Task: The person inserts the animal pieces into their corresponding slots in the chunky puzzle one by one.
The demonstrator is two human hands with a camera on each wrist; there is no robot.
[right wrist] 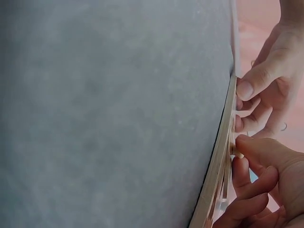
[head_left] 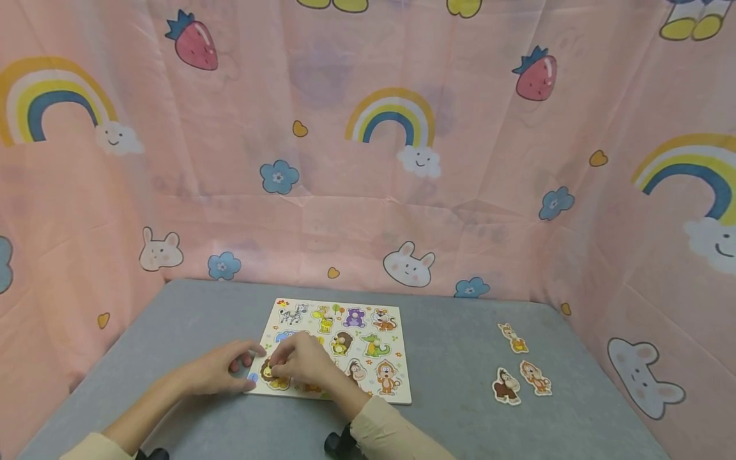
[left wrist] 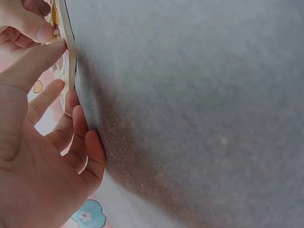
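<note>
A wooden animal puzzle board (head_left: pixel 404 387) lies flat on the table. At its lower-left corner my right hand (head_left: pixel 305 361) pinches a lion puzzle piece (head_left: pixel 278 384) between thumb and index finger. In the right wrist view, a small bit of wood (right wrist: pixel 236 151) shows at those fingertips; whether the lion sits fully in its recess cannot be seen. My left hand (head_left: pixel 214 369) rests at the board's left edge, fingers loosely extended, the thumb near the front corner. My right hand and forearm cover part of the board's middle and bottom rows.
Loose pieces lie on the table to the right: a kangaroo-like piece (head_left: pixel 513 338), a brown ape piece (head_left: pixel 506 386) and an orange monkey piece (head_left: pixel 536 378). A pink patterned cloth (head_left: pixel 345 236) hangs behind and at both sides of the grey table (head_left: pixel 454 364).
</note>
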